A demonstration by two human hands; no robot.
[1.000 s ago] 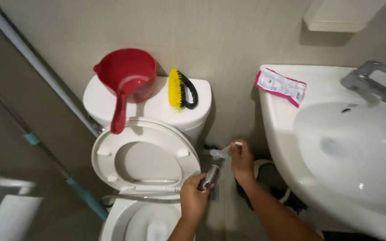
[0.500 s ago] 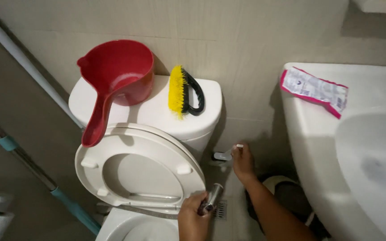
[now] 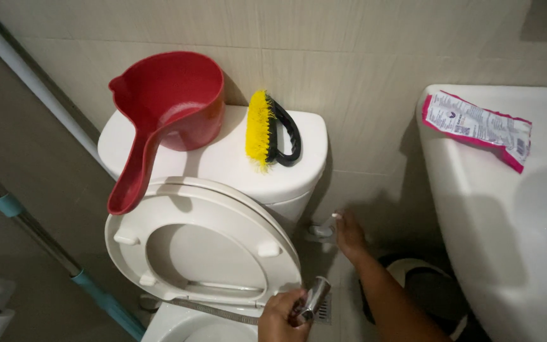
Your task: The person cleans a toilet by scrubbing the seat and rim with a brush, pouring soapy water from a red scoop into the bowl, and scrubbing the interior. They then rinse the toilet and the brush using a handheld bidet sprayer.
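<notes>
My left hand (image 3: 278, 318) is at the bottom edge, closed around a chrome bidet sprayer (image 3: 315, 297) whose metal hose (image 3: 213, 310) runs left across the toilet bowl. My right hand (image 3: 350, 235) reaches to the wall beside the tank, with its fingers on a small white and chrome water valve (image 3: 321, 229). The white toilet seat (image 3: 201, 209) stands raised against the tank (image 3: 223, 158).
A red plastic dipper (image 3: 166, 114) and a yellow scrub brush with a black handle (image 3: 267, 130) rest on the tank lid. A white sink (image 3: 508, 209) with a pink and white sachet (image 3: 476, 123) is at the right. A dark bin (image 3: 428, 285) is below it, and a mop pole (image 3: 45, 240) leans at the left.
The view has closed in on the toilet and shifted left. My right hand stays on the wall valve, and my left hand still holds the sprayer, now lower in the frame.
</notes>
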